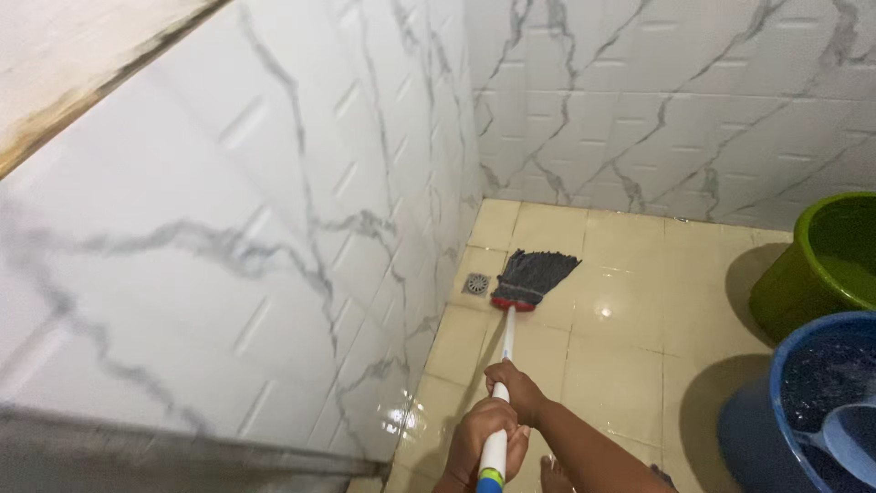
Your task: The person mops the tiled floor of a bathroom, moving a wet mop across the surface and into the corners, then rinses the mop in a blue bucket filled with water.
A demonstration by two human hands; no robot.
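Both hands hold the mop handle (pixel 504 365): the right hand (pixel 516 391) farther along, the left hand (pixel 484 438) nearer. The mop head (pixel 534 277) lies far ahead beside the floor drain (pixel 475 284).

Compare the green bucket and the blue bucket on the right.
The green bucket stands farther back, near the tiled wall; the blue bucket sits closer to the camera. The blue bucket holds water with a pale scoop in it; what the green bucket holds cannot be told. Both are round plastic buckets on the wet floor, cut off by the frame edge.
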